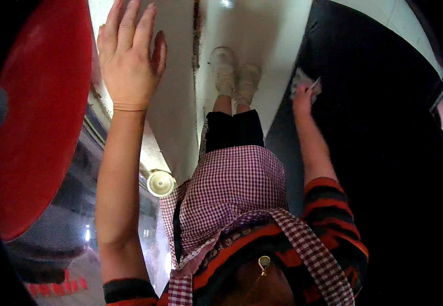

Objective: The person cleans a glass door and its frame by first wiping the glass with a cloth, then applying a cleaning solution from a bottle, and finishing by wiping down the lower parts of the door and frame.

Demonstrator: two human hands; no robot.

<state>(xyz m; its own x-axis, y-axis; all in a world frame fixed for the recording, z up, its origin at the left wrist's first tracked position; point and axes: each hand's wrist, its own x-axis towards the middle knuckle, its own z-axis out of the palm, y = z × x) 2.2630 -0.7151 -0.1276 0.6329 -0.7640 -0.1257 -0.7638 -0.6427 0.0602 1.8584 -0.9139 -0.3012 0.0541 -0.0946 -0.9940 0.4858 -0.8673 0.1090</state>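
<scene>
My left hand (131, 65) is stretched forward at the upper left, back up, fingers spread and holding nothing. It lies over a pale ledge (153, 151); whether it touches the ledge I cannot tell. Close by on the left is a large red disc-shaped thing (53, 99) with a grey round centre. My right hand (302, 93) grips a crumpled, pale, translucent piece that looks like thin plastic or a wipe (301, 78). That hand is over or against a broad black surface (370, 107). Its fingers are partly hidden by the crumpled piece.
A cream round knob-like fitting (160, 183) is beside my apron (236, 179). Shiny, see-through material (76, 191) lies under the red disc. My shoes (223, 72) stand on a pale floor (275, 76) between the grey panel (171, 84) and the black surface.
</scene>
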